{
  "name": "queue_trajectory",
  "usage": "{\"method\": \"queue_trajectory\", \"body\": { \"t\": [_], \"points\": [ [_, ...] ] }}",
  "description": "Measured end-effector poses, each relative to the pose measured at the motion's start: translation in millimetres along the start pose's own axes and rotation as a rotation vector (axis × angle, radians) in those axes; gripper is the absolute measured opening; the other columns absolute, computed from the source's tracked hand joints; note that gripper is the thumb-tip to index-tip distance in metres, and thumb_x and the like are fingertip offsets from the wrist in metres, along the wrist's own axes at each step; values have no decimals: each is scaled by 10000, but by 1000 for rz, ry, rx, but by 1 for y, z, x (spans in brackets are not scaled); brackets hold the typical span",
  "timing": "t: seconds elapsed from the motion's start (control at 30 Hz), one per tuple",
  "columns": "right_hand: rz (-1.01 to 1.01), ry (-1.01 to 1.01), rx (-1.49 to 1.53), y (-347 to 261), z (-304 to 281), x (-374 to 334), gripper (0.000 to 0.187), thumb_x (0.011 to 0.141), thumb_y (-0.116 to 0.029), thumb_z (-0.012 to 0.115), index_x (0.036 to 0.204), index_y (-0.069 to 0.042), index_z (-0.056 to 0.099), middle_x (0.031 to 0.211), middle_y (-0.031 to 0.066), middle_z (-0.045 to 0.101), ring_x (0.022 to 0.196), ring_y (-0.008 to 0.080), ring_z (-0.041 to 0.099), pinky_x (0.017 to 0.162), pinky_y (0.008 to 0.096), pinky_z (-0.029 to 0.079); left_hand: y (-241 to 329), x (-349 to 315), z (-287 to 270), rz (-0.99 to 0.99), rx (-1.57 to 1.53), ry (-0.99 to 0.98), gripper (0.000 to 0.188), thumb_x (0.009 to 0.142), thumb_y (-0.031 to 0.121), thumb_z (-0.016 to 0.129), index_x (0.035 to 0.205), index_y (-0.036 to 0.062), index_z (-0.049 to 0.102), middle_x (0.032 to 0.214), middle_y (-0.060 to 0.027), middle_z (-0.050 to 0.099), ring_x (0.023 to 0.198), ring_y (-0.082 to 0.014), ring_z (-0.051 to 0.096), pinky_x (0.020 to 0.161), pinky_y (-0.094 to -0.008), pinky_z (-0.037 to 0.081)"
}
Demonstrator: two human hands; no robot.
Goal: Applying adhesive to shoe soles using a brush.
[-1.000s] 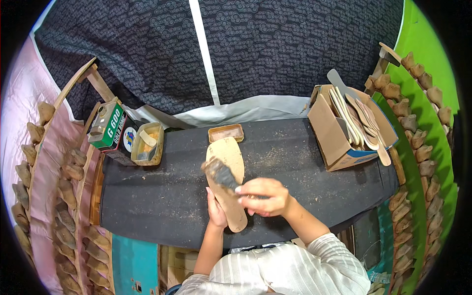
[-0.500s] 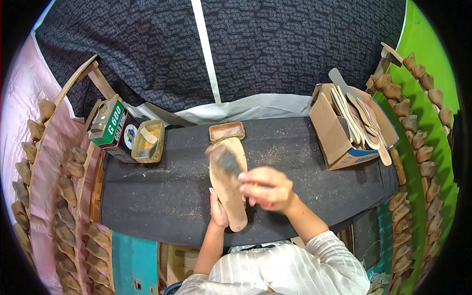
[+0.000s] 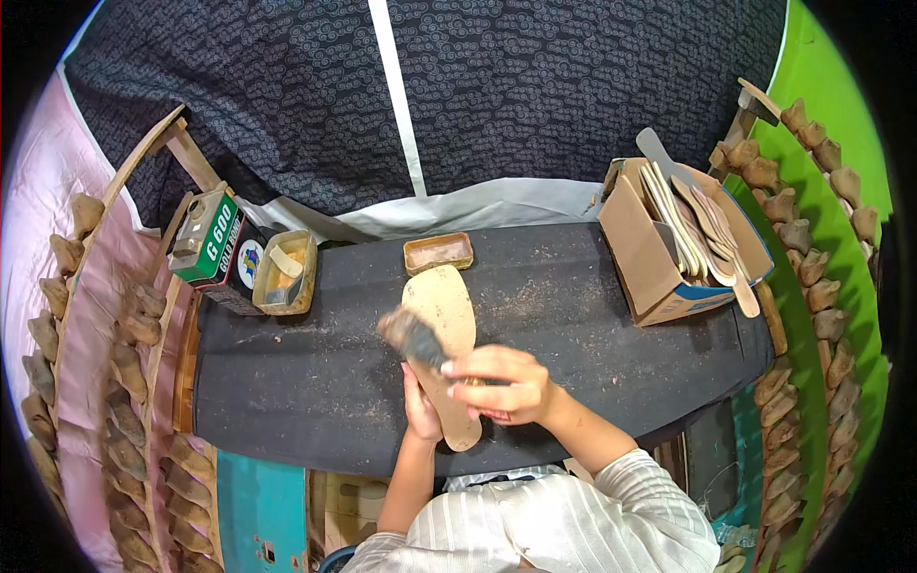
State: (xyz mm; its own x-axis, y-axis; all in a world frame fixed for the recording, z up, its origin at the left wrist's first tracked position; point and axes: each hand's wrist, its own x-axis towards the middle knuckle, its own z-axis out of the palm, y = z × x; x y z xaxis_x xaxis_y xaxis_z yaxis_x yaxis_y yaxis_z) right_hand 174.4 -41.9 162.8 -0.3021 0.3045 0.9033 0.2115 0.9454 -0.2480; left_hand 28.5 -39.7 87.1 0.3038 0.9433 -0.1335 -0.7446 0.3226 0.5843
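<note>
A tan insole [image 3: 446, 296] points lengthwise away from me over the dark tabletop, its broad end farthest off. My left hand [image 3: 421, 413] closes on its left edge near the narrow end, with some fingers hidden beneath. A brush [image 3: 420, 342] with a dark band and blurred brown bristles lies slantwise across the insole's middle. Its bristle end reaches past the left edge; I cannot tell whether it touches the surface. The brush is pinched in my right hand [image 3: 506, 384], over the insole's right side. Small dark specks dot the insole's broad end.
A small shallow tray [image 3: 465, 259] sits just beyond the insole. Far left stand a green-and-black can [image 3: 207, 246] and a tub [image 3: 304, 302] holding a scraper. A cardboard box [image 3: 632, 272] of insoles is at right. Racks of shoe lasts [image 3: 129, 435] flank the table.
My right hand has drawn the brush toward me and slightly left, from the broad end to the insole's middle. My left hand keeps its hold.
</note>
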Motion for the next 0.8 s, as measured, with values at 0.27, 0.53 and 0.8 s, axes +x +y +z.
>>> {"method": "queue_trajectory", "body": {
  "t": [0.27, 0.53, 0.8],
  "points": [
    [135, 181, -272, 9, -9, -1, 334, 613, 31, 707, 936, -39, 662, 1017, 141, 633, 815, 279, 634, 674, 343, 531, -4, -4, 4, -33, 53, -67, 770, 899, 641, 102, 1152, 30, 497, 822, -109, 599, 657, -200, 575, 583, -299, 475],
    [-64, -80, -66, 2, 1, -8, 247, 681, -92, 717, 914, -37, 659, 1051, 142, 620, 799, 276, 633, 685, 348, 537, 2, 3, -19, 41, -88, -291, 609, 951, 537, 157, 1267, 93, 429, 1151, -94, 549, 1039, -230, 553, 921, -364, 437],
    [-24, -35, -83, 7, -1, -9, 284, 612, -60, 694, 894, -56, 662, 1065, 156, 615, 821, 285, 638, 687, 350, 540, 6, 5, -3, 38, -124, -88, 742, 897, 644, 152, 1209, 56, 479, 1002, -119, 604, 859, -234, 592, 759, -354, 483]
  ]
}}
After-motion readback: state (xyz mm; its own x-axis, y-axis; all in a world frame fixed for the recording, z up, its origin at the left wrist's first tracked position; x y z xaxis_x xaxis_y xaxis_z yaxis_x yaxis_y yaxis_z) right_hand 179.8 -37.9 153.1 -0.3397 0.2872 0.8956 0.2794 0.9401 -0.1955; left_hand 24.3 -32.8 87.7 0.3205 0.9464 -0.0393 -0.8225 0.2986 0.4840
